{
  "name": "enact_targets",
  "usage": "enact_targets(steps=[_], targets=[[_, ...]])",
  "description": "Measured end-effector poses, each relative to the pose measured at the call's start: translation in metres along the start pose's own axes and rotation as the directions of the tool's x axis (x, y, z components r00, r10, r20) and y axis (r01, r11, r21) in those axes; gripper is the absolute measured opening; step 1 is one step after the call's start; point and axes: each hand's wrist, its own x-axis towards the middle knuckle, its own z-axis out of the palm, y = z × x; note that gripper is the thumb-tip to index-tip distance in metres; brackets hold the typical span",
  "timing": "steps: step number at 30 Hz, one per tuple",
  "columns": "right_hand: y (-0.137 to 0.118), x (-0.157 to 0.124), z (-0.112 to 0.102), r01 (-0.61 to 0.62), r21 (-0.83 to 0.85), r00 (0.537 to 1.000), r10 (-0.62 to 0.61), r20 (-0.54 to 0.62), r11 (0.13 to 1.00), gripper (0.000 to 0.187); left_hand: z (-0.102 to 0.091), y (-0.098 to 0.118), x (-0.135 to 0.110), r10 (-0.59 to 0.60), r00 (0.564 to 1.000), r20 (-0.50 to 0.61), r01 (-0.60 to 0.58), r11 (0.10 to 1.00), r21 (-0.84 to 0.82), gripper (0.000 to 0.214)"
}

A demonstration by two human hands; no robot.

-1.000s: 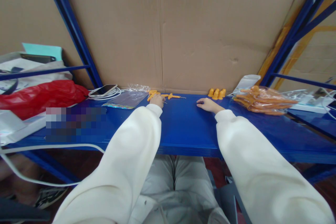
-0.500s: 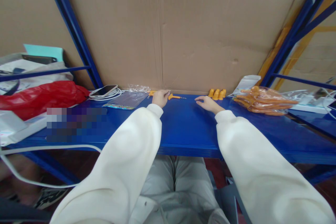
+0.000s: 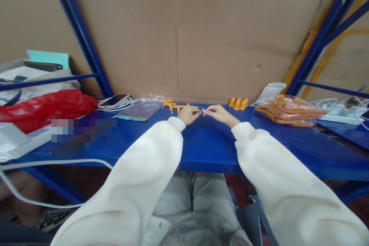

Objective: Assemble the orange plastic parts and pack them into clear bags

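Note:
My left hand (image 3: 189,115) and my right hand (image 3: 220,114) meet fingertip to fingertip over the blue shelf. Both are closed in a pinch, and what sits between the fingers is too small to make out. A short dark metal chain (image 3: 201,108) shows right at the fingertips; I cannot tell if it is held or lies behind them. Just left of my left hand lie orange branch-shaped pieces (image 3: 170,104) with small metal chains hanging from them. To the right of my right hand stand several orange thimble-shaped caps (image 3: 237,103) in a cluster.
A clear plastic bag (image 3: 141,108) and a phone (image 3: 115,100) on a coiled white cable lie to the left. Farther left is a red plastic bag (image 3: 49,105). Bagged orange pieces (image 3: 288,112) lie at right. A cardboard panel (image 3: 201,46) closes off the back.
My left hand has moved right and slightly nearer, uncovering orange pieces. My right hand has moved left, and the hands, apart before, now meet in a pinch.

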Motion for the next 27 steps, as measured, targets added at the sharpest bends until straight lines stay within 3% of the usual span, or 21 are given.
enact_targets(steps=[10,17,21,27], targets=[[0.004,0.002,0.005,0.039,-0.031,0.999,-0.040,-0.015,0.999,0.041,-0.002,0.004,-0.001,-0.007,0.999,0.052,0.006,1.000,0.010,0.019],[0.006,0.003,0.001,-0.031,-0.103,0.997,0.023,-0.075,0.994,0.031,-0.003,-0.002,-0.003,-0.173,0.980,0.099,0.153,0.971,0.185,0.026],[0.006,0.002,-0.001,-0.106,0.031,0.980,0.110,-0.168,0.994,0.033,-0.007,-0.009,-0.005,-0.316,0.938,0.142,0.281,0.933,0.223,0.034],[-0.001,0.000,0.000,-0.220,0.353,0.935,0.300,-0.191,0.909,0.032,-0.007,-0.013,-0.005,-0.333,0.940,0.075,0.331,0.943,0.046,0.024]])
